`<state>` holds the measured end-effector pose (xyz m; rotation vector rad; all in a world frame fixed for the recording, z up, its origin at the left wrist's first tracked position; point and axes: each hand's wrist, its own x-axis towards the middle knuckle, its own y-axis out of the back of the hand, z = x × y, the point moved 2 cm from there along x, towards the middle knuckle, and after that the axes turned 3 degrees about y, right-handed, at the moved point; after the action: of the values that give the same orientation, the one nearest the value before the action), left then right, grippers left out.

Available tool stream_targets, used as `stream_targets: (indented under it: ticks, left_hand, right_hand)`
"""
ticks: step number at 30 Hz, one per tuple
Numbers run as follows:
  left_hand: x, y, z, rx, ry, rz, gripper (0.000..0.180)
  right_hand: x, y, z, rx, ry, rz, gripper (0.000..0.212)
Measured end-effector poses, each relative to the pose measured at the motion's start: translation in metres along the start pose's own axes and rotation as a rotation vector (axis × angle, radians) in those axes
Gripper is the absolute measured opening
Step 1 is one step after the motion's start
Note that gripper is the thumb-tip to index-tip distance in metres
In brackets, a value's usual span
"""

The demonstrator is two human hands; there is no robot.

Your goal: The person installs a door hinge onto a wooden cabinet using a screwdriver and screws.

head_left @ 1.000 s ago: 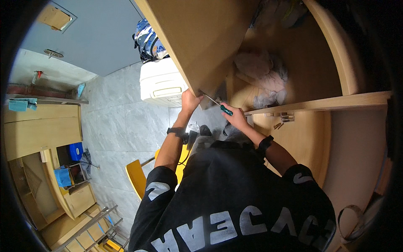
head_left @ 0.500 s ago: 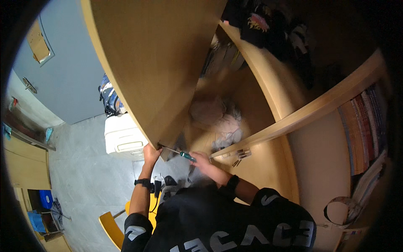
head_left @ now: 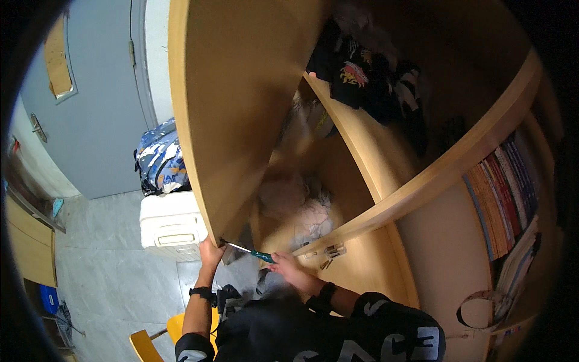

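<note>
My right hand [head_left: 288, 268] is closed round the green handle of a screwdriver [head_left: 262, 256]. The tool's thin metal shaft points left, its tip meeting a small dark spot near the bottom corner of a wooden cabinet door [head_left: 241, 102]. At that same corner my left hand [head_left: 210, 253] grips the door's edge, with some fingers hidden behind it. The door stands swung out from the cabinet, its broad inner face toward me. Inside the cabinet, pale crumpled cloth [head_left: 304, 208] lies low down, and dark clothes [head_left: 356, 72] rest on a higher shelf [head_left: 344, 120].
Left of the cabinet door, a camouflage-patterned bag [head_left: 160, 157] sits on a white suitcase [head_left: 170, 211]. Small items [head_left: 327, 256] lie on a wooden surface by my right hand. Books [head_left: 500, 196] line a shelf at right. A yellow chair [head_left: 146, 346] is below; a grey door [head_left: 99, 127] stands beyond.
My view has shifted, so the bag shows more fully and both hands sit lower in the picture. The screwdriver stays at the door's corner, and both grips look the same.
</note>
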<state>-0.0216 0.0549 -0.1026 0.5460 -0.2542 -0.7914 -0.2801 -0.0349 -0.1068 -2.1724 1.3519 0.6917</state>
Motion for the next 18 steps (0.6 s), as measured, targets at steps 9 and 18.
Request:
stream_targets:
  ticks: [9, 18]
  left_hand:
    - [-0.001, -0.001, 0.006, -0.022, -0.008, -0.013, 0.044]
    - [-0.005, -0.005, 0.002, 0.000, -0.088, 0.065, 0.046]
  right_hand:
    - [-0.001, -0.001, -0.006, 0.125, -0.021, -0.027, 0.024]
    - [-0.007, 0.012, -0.007, 0.002, 0.285, -0.223, 0.027]
